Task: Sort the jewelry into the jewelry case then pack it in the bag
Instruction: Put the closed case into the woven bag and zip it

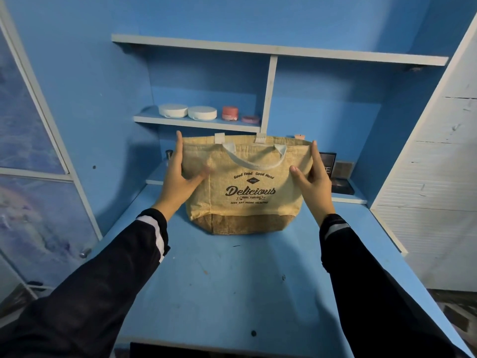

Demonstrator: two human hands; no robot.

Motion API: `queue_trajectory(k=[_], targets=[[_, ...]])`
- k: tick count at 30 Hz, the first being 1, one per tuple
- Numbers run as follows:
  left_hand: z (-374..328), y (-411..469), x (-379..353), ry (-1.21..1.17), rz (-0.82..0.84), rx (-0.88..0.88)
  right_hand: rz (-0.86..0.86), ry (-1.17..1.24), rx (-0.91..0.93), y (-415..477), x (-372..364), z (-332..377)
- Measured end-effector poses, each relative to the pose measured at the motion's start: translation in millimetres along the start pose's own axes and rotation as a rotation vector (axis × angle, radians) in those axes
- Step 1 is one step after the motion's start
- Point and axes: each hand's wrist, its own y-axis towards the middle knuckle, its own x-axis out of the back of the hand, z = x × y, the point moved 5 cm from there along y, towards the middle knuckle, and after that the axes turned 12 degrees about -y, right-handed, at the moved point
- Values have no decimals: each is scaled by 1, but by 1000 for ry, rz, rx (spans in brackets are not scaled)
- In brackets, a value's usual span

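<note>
Bag count: one. Tan woven bag (pixel 247 192), printed "Delicious", stands upright at the rear of the blue desk (pixel 232 280), with one white handle (pixel 254 164) drooping over its front. Hands: two. Left hand (pixel 180 177) lies flat against the bag's left side, right hand (pixel 315 182) against its right side. On both, fingers are straight and together, thumbs spread over the front panel. Shelf (pixel 196 123) behind holds two white round tins (pixel 173 110), one pink jar (pixel 230 112) and one flat pink tin (pixel 250 118).
</note>
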Motion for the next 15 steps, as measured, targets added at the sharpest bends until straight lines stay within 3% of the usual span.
queue_trajectory(k=[15], targets=[[-25, -13, -33, -25, -20, -42, -66, -17, -13, -15, 43, 2]])
